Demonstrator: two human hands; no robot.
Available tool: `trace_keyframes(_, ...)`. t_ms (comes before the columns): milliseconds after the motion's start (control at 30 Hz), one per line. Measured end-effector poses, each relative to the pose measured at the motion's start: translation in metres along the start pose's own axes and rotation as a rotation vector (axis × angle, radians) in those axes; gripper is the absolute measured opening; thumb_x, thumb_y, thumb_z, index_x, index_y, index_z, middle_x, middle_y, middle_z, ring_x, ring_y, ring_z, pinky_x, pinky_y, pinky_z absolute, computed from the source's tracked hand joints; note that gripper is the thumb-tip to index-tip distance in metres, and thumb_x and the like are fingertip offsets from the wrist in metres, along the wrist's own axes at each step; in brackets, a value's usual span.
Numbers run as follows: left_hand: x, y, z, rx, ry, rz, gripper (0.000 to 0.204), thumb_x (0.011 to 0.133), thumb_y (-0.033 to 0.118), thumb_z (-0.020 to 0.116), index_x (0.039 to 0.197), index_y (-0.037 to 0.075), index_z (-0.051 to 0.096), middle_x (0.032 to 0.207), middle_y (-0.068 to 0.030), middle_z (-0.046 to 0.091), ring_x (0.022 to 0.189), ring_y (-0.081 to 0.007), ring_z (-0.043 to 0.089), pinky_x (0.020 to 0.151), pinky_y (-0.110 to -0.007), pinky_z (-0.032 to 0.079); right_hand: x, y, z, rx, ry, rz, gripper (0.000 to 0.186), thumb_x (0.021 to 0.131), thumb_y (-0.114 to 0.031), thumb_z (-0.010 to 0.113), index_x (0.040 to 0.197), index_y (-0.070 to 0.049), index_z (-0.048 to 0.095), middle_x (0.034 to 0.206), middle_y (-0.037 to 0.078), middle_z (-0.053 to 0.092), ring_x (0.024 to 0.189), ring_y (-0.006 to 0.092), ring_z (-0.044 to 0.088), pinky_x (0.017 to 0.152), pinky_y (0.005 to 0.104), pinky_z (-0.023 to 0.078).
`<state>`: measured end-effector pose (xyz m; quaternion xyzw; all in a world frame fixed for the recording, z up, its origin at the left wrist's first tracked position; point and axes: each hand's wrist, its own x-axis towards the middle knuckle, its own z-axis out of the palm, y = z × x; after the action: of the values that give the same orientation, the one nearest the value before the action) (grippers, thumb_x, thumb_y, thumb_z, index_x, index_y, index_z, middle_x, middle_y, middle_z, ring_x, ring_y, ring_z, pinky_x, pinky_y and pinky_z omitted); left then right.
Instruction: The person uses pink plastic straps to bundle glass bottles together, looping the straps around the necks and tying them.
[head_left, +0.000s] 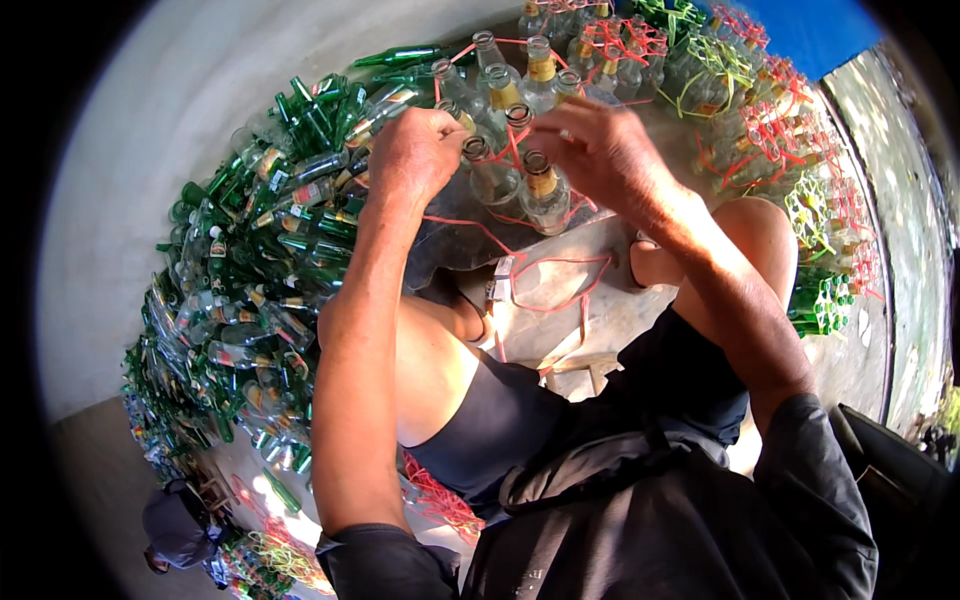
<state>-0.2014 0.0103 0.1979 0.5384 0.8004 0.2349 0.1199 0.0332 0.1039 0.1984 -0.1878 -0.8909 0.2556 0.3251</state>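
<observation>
In front of me a cluster of clear glass bottles (539, 72) stands upright on a dark, low surface (440, 240), several with gold neck labels. Red plastic string (514, 150) winds among their necks and hangs loose below. My left hand (412, 152) is closed at the cluster's left side, its fingers pinched by the red string beside a bottle neck. Over the right side my right hand (605, 148) is bent, fingers curled down toward the necks where a red strand runs up to them. Its fingertips are partly hidden, and the near bottle (543, 195) stands just below.
A large heap of green and clear bottles (270, 250) lies against the pale wall at left. Bundles of bottles tied with red and yellow-green string (715, 70) stand at the right. Red string (445, 500) lies by my leg. Another person (180, 522) is at lower left.
</observation>
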Motion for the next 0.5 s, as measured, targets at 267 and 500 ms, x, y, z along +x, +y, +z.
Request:
trace_keyframes(267, -0.015, -0.003, 0.021, -0.314, 0.160, -0.103, 0.020, 0.088, 0.021, 0.072, 0.096, 0.005, 0.081, 0.085, -0.0167, 0.078, 0.078, -0.0315, 0.076, 0.074, -0.039, 0.058, 0.042, 0.015, 0.003, -0.192, -0.143, 0.026, 0.026, 0.085, -0.033, 0.077, 0.101, -0.012, 0.076, 0.095, 0.011, 0.076, 0.087, 0.0357, 0.074, 0.074, 0.0481, 0.058)
trace_keyframes(500, -0.020, -0.003, 0.024, -0.360, 0.178, -0.092, 0.018, 0.089, 0.018, 0.072, 0.095, 0.003, 0.081, 0.083, -0.0164, 0.078, 0.075, -0.0283, 0.076, 0.072, -0.037, 0.057, 0.041, 0.015, 0.008, -0.264, -0.141, 0.056, 0.024, 0.087, -0.034, 0.074, 0.096, -0.011, 0.075, 0.090, 0.011, 0.076, 0.087, 0.0360, 0.074, 0.075, 0.0489, 0.059)
